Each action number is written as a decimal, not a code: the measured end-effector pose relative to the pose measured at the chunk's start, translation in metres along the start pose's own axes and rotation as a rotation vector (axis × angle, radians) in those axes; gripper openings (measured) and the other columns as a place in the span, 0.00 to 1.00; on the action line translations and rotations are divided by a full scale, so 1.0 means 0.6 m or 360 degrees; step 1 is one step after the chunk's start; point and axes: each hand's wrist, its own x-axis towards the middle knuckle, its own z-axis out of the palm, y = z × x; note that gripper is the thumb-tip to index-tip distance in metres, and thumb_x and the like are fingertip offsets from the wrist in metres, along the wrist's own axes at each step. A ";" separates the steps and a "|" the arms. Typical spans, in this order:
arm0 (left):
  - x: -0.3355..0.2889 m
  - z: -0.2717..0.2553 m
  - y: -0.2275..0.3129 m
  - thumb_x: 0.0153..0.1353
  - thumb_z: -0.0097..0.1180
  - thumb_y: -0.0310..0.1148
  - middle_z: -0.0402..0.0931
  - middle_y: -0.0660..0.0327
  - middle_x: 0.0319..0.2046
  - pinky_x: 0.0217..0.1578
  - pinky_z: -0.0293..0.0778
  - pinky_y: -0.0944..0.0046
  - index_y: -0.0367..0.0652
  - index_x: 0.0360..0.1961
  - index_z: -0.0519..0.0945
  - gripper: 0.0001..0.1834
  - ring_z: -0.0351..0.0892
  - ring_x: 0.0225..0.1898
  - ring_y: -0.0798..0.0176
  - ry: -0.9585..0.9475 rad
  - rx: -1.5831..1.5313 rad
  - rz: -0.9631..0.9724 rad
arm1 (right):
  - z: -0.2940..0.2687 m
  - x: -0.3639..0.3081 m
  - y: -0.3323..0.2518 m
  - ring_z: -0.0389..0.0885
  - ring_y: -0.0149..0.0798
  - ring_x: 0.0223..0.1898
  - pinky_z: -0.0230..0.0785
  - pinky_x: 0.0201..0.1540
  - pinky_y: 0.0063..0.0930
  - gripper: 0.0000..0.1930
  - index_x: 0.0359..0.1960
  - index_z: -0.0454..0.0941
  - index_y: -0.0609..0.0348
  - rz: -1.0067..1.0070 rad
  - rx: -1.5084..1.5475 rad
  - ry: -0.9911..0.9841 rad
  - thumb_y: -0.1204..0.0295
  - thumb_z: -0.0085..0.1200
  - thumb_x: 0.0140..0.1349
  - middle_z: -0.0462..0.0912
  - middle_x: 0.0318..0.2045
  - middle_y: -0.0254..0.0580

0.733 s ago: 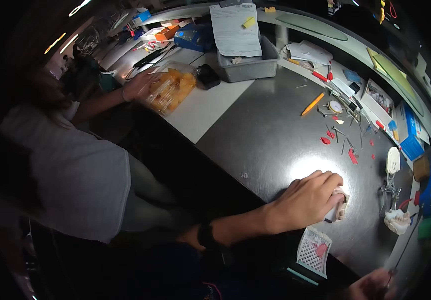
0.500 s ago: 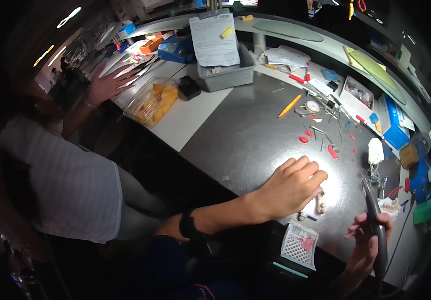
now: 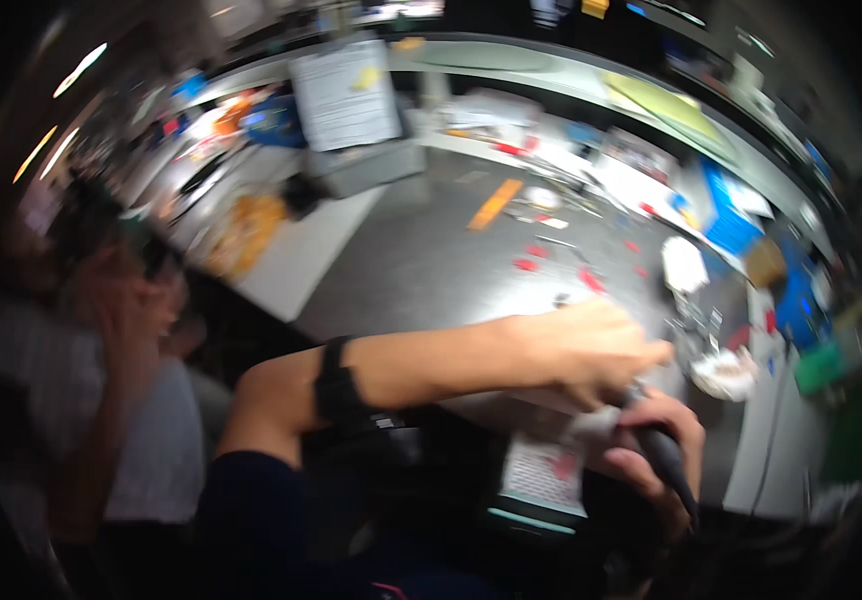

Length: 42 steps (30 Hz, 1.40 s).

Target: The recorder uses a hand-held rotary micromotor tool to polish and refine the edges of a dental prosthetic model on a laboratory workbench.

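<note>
My right hand [image 3: 686, 425] grips a dark handpiece [image 3: 667, 460], a thick pen-shaped tool with its cord end pointing down. My left hand [image 3: 591, 350] reaches across in front of me, fingers curled in at the handpiece's tip. Motion smears both hands, and what the left fingers hold is hidden. A blurred pale piece lies between the hands. Just below them is a white perforated tray [image 3: 541, 475] with a pink bit in it. A whitish dental cast [image 3: 723, 375] sits to the right, near a white block [image 3: 684, 265] on a metal stand.
Red scraps [image 3: 526, 265], an orange marker [image 3: 494, 205] and small metal tools lie on the grey bench [image 3: 381, 270]. Behind stands a grey bin [image 3: 371, 172] with a paper sheet [image 3: 346, 95]. Blue boxes [image 3: 731, 215] are at the right. A co-worker [image 3: 136, 340] stands at the left.
My left hand has moved right to the handpiece tip; the right hand has brought the handpiece in to meet it. The view has shifted. The co-worker's hand has left the far bench.
</note>
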 end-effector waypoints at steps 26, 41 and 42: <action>-0.057 -0.006 -0.108 0.50 0.58 0.18 0.79 0.59 0.29 0.41 0.73 0.62 0.40 0.39 0.81 0.13 0.79 0.35 0.60 0.0766 0.0737 -0.0448 | 0.042 -0.012 0.086 0.59 0.19 0.15 0.53 0.18 0.16 0.08 0.39 0.66 0.59 0.0263 0.2308 0.0305 0.71 0.51 0.64 0.65 0.17 0.29; 0.014 0.014 -0.140 0.59 0.52 0.26 0.75 0.52 0.52 0.59 0.61 0.55 0.43 0.52 0.77 0.18 0.68 0.58 0.50 0.0332 0.0436 -0.0314 | 0.041 0.000 0.082 0.61 0.22 0.16 0.57 0.20 0.18 0.10 0.41 0.64 0.59 0.0366 0.2284 0.0290 0.72 0.51 0.63 0.66 0.17 0.32; 0.017 0.025 -0.143 0.59 0.52 0.26 0.75 0.52 0.52 0.59 0.61 0.55 0.43 0.52 0.77 0.18 0.68 0.58 0.50 0.0357 0.0418 -0.0323 | 0.040 -0.002 0.082 0.61 0.22 0.16 0.57 0.20 0.18 0.10 0.41 0.64 0.59 0.0382 0.2259 0.0276 0.72 0.51 0.63 0.66 0.17 0.32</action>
